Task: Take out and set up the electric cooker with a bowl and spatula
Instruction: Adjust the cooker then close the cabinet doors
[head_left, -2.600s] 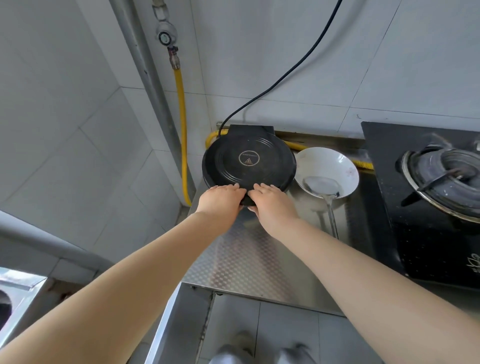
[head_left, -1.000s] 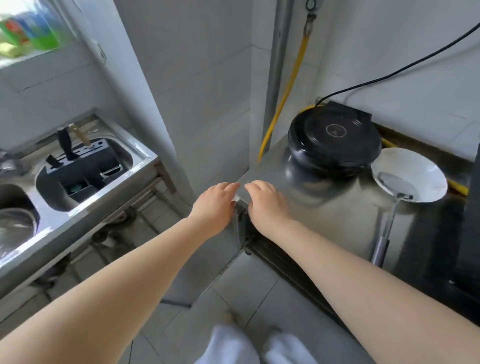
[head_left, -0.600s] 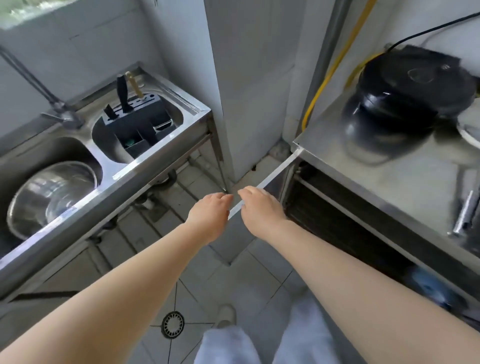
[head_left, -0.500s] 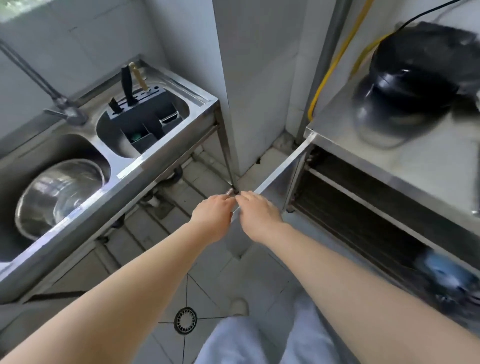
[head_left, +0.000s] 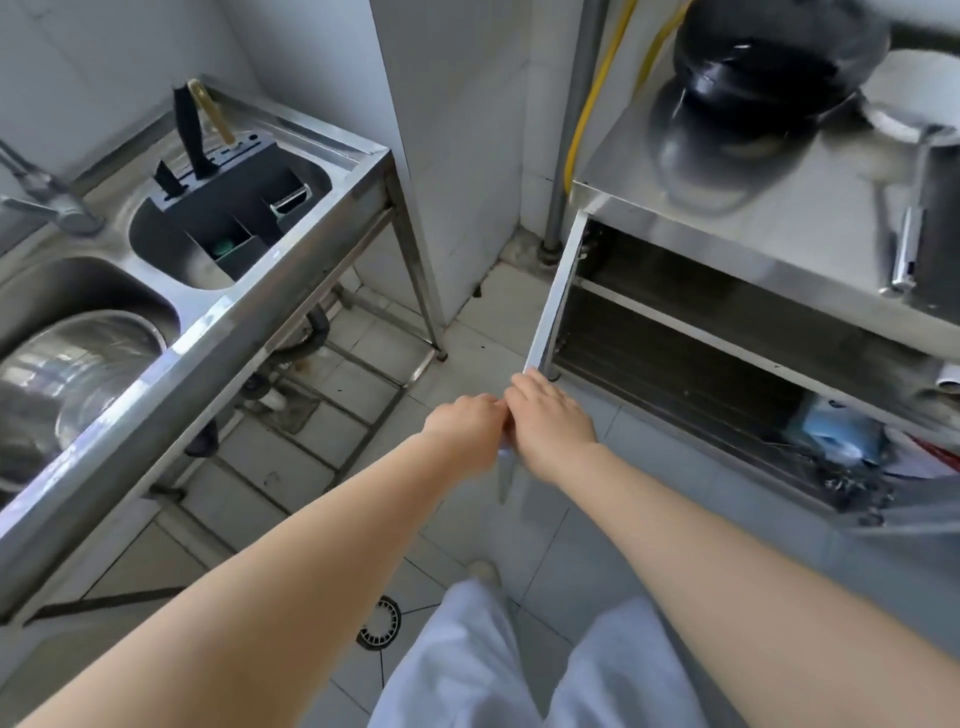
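Note:
The black round electric cooker (head_left: 769, 67) stands at the back of the steel countertop (head_left: 779, 208), upper right. Beside it lies the white bowl (head_left: 909, 98), cut off by the frame edge, with the metal spatula (head_left: 906, 249) handle pointing toward me. Below the counter, the cabinet door (head_left: 556, 291) stands open, seen edge-on. My left hand (head_left: 467, 431) and my right hand (head_left: 550, 415) are side by side at the door's lower end, fingers curled around its edge.
A steel double sink (head_left: 218, 322) at left holds a metal basin (head_left: 67, 374) and a black knife block (head_left: 234, 208). A yellow gas hose (head_left: 587, 104) runs down the corner. The open cabinet shelf (head_left: 727, 332) has a blue item (head_left: 836, 431). A floor drain (head_left: 382, 623) lies below.
My hands left the cooker and dropped to the cabinet door's edge. The view swung left and down, and the door has swung further open.

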